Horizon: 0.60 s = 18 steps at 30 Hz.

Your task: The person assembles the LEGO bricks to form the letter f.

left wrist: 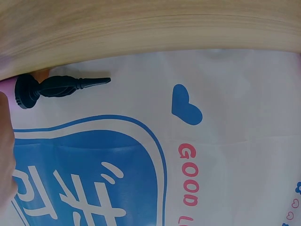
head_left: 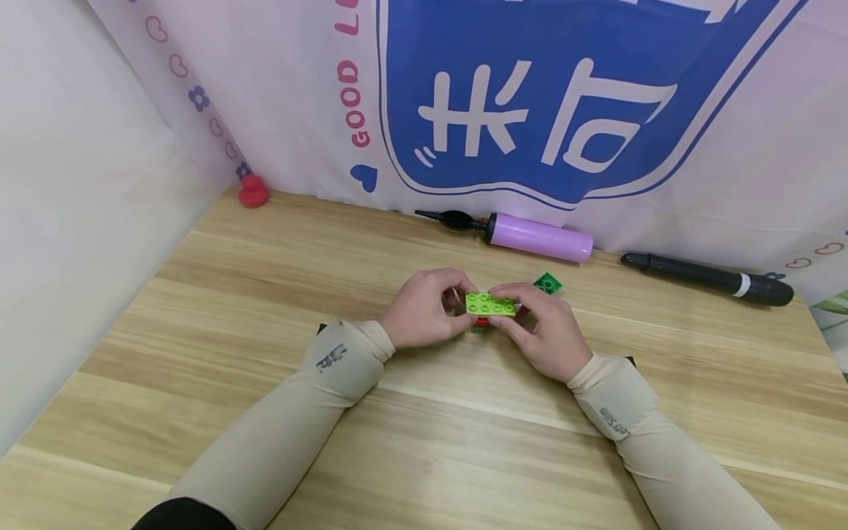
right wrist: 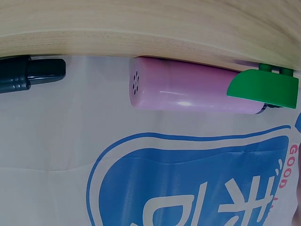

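Note:
A lime-green toy building brick, studs up, sits at the top of a small stack between both hands. Beneath it show a red brick and a sliver of green, mostly hidden by the fingers. My left hand pinches the stack at its left end with thumb and fingers. From the other side my right hand pinches the right end. Just beyond the right hand, a loose green brick lies studs down on the table; its rounded side appears in the right wrist view. Only a hand edge shows in each wrist view.
Along the back of the wooden table lie a purple hand pump with a black nozzle and a black stick-like tool with a white band. A red rubber duck-like toy stands at the back left corner. A printed cloth hangs behind.

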Each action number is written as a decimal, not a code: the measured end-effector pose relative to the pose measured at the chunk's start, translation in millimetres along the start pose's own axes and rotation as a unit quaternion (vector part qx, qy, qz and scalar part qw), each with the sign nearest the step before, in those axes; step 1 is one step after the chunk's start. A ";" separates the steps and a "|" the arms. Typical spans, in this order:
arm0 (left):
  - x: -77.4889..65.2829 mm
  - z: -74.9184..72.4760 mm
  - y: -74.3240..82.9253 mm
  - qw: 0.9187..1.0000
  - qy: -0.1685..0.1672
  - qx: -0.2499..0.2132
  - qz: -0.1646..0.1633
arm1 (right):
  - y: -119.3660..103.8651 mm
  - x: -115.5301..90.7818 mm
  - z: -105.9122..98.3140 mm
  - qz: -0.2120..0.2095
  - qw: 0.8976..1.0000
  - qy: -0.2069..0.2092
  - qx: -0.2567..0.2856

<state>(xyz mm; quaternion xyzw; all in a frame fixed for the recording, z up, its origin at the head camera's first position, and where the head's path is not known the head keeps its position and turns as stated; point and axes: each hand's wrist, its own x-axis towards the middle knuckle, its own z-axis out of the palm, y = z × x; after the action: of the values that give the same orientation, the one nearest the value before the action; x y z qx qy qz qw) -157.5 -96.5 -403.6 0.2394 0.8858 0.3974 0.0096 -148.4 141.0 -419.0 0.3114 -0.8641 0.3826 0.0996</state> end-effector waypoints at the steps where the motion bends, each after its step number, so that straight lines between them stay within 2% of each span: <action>1: 0.2 0.2 0.1 1.000 0.000 -0.002 -0.001 | 0.2 -0.2 0.0 0.000 1.000 -0.001 0.003; 7: 0.3 0.2 0.3 1.000 0.005 -0.013 -0.003 | -0.1 -0.5 0.2 -0.002 1.000 -0.001 0.017; 18: 0.7 -0.2 0.5 1.000 0.004 -0.012 -0.007 | -1.1 -0.1 0.1 -0.001 1.000 -0.001 0.013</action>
<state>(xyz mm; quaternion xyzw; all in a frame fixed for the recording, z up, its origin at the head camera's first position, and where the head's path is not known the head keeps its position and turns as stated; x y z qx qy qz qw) -157.9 -96.1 -403.0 0.2311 0.8825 0.4094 0.0116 -147.6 140.4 -418.4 0.3142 -0.8589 0.3930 0.0950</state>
